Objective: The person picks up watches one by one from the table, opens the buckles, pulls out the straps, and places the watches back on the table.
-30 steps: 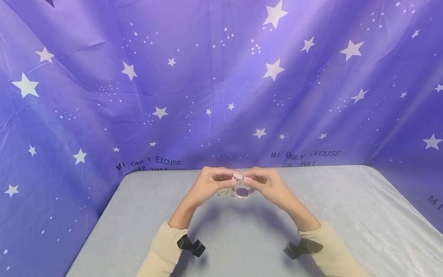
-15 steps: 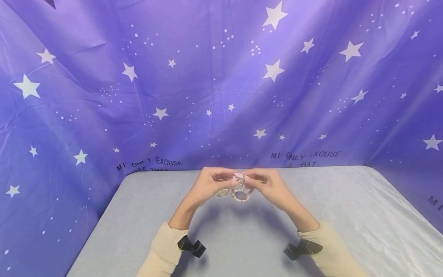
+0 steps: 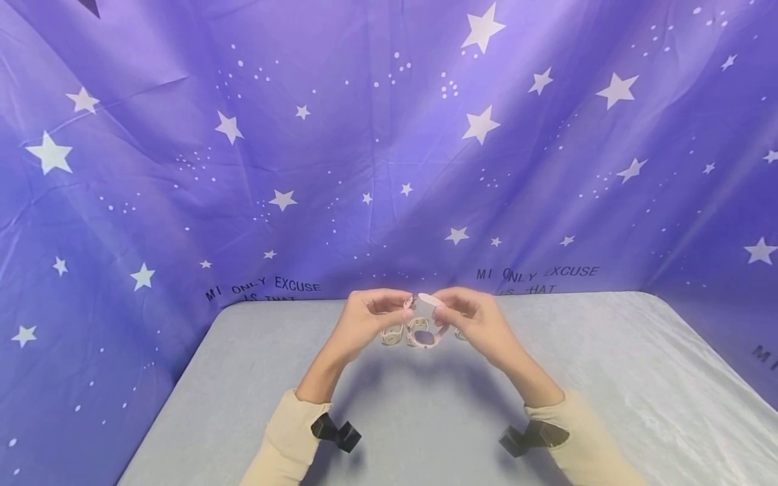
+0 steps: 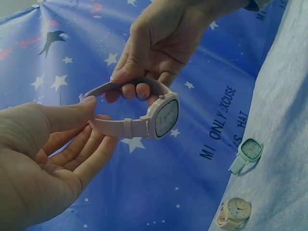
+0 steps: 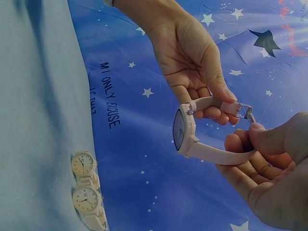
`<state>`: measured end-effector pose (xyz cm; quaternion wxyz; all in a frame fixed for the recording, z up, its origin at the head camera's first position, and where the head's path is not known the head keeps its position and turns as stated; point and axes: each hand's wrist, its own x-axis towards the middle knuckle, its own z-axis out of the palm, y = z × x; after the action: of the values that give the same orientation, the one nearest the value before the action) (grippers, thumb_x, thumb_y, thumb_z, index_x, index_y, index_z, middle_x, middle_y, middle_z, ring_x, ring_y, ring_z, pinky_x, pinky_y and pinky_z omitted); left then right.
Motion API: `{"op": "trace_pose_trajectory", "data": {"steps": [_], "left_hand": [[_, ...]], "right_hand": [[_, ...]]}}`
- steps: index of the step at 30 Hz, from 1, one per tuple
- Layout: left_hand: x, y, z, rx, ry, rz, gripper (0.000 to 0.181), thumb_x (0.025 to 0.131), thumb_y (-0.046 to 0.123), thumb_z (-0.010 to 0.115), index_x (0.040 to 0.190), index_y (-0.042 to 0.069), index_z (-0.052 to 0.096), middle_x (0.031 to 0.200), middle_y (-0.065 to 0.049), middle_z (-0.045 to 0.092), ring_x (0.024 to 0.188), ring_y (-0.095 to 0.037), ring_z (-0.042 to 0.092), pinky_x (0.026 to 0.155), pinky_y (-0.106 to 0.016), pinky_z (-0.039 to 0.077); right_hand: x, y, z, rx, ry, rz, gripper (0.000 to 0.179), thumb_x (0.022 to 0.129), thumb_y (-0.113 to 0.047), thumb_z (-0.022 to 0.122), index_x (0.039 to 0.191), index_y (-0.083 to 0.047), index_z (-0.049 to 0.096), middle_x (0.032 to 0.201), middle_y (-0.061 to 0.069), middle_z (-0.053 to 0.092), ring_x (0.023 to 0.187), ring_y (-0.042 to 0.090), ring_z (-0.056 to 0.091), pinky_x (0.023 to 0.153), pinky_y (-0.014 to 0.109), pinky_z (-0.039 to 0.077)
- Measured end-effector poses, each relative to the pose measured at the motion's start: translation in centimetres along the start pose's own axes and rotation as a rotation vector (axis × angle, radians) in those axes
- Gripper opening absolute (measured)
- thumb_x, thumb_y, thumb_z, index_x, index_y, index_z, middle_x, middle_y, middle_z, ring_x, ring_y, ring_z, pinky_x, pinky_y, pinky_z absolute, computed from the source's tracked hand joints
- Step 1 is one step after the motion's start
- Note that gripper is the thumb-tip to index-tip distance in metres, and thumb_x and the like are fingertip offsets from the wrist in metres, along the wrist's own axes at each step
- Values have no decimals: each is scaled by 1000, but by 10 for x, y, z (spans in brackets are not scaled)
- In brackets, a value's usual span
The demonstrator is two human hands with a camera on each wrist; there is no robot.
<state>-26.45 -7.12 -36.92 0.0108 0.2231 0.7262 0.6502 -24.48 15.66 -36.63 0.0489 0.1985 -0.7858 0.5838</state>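
Observation:
A pale pink wristwatch (image 3: 423,338) hangs between both hands above the table, its squarish face toward the person. My left hand (image 3: 366,322) pinches the buckle strap near its end; the metal buckle (image 5: 246,111) juts past the thumb in the right wrist view. My right hand (image 3: 477,320) pinches the other strap (image 5: 219,155) between thumb and fingers. The two strap ends stand apart at the top, so the band forms an open loop. In the left wrist view the watch face (image 4: 166,118) is seen from an angle, beyond the left fingers.
Several other watches lie on the grey cloth-covered table (image 3: 419,432): a mint green watch (image 4: 250,150) and a cream watch (image 4: 238,210) in the left wrist view, two cream watches (image 5: 86,198) in the right. A purple star-patterned curtain (image 3: 377,148) hangs right behind the table's far edge.
The strap ends, earlier close together at the fingertips, have come apart. The fingertips of both hands have spread slightly, and another watch shows below the right hand.

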Motion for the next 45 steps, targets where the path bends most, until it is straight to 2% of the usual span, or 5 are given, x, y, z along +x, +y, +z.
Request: {"op": "trace_pose_trajectory", "data": {"steps": [4,16,28,35,45], "left_hand": [[-1,2,0,-1,30,4,29,84,2,80,113,-2,74,105,-18,77,86,-12,73,84,-32,62],[-5,6,-5,0,45,39,30,84,2,79,114,-1,73,108,-18,76,90,-14,74,89,-33,62],[-7,13,-27,-37,144,92,34,86,2,77,118,-7,69,105,-12,77,90,-12,74,91,-32,61],[-6,11,-48,-112,210,37,37,86,-1,77,119,-11,66,93,8,77,87,-10,75,87,-33,63],[-12,-1,-85,-140,167,-110,42,91,2,72,128,-14,60,99,-2,77,87,-13,76,89,-39,63]], "right_hand": [[-1,0,0,14,19,-7,19,96,-9,68,115,-4,70,93,11,75,74,18,72,51,25,52],[-1,-2,4,129,19,-62,24,100,-3,59,122,6,60,108,27,71,93,15,74,89,29,62],[17,-16,20,162,-21,-59,25,101,-7,60,124,3,61,117,24,71,104,10,72,97,32,59],[35,-21,39,215,-20,-37,24,103,-5,55,125,4,58,117,27,70,102,15,72,99,41,59],[60,-16,72,360,-48,158,28,107,-15,50,130,1,51,122,27,69,104,29,74,92,48,61]]}}
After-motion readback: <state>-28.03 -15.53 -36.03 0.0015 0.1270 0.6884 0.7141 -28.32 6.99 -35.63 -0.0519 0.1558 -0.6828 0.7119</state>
